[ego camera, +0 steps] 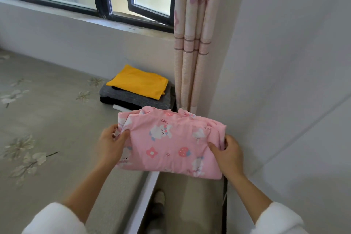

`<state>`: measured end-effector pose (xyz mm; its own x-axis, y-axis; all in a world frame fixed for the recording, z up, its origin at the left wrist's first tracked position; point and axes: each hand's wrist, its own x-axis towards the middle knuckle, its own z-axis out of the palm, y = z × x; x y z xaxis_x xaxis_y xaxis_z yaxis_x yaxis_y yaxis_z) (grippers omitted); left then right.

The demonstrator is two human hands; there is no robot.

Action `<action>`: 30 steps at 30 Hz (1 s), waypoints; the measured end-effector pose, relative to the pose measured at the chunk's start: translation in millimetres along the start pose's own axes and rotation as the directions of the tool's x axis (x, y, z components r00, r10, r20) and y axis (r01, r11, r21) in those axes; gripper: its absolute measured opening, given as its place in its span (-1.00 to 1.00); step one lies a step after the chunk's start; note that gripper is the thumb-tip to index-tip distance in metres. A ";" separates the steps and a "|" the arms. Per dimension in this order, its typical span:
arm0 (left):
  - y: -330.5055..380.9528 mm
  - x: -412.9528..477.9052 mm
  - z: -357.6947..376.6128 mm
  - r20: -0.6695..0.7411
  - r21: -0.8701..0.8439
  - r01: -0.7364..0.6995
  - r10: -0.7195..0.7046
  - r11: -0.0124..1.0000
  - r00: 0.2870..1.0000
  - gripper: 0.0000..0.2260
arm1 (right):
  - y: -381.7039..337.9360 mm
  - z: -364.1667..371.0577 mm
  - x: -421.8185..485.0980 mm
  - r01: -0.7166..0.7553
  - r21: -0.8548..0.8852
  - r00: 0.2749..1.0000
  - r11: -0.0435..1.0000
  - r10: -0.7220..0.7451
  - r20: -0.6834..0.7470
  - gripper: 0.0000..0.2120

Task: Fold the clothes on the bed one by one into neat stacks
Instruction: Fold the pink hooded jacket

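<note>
The bed (47,116) holds one stack (136,89); left hand (112,144), right hand (226,156) grip one pink garment (171,144).

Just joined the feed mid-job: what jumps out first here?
A folded pink printed garment fills the centre, held at its sides by the left hand and the right hand. Behind it, beside the curtain, a yellow garment tops a folded stack on the bed.
</note>
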<state>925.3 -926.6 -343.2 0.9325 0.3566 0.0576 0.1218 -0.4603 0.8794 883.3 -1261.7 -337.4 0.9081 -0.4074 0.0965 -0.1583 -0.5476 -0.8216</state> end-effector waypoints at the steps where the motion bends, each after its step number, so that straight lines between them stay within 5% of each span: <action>1: -1.8 20.2 5.7 -0.014 -0.013 0.009 -0.009 1.000 1.000 -0.83 | -3.2 11.6 20.3 0.006 0.008 1.000 1.000 -0.007 0.020 -0.77; 8: 0.3 181.8 45.3 -0.104 -0.070 -0.028 0.020 0.997 0.994 -0.93 | -39.6 105.9 165.2 -0.011 0.030 0.991 0.999 0.007 0.132 -0.72; 20: 3.3 483.6 66.5 -0.173 0.292 -0.032 0.086 0.956 0.981 -0.77 | -127.8 256.7 356.1 -0.076 0.128 0.966 0.989 0.041 0.256 -0.72; 30: -14.7 592.6 108.0 -0.028 0.528 0.039 -0.028 0.848 0.999 -0.75 | -116.1 350.5 426.6 -0.440 0.124 0.872 0.889 0.390 0.295 -0.71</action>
<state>1512.9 -796.2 -373.0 0.9188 0.3921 0.0457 0.3191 -0.8058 0.4989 1425.0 -1115.7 -397.8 0.8449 -0.3529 -0.4021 -0.4919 -0.2170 -0.8431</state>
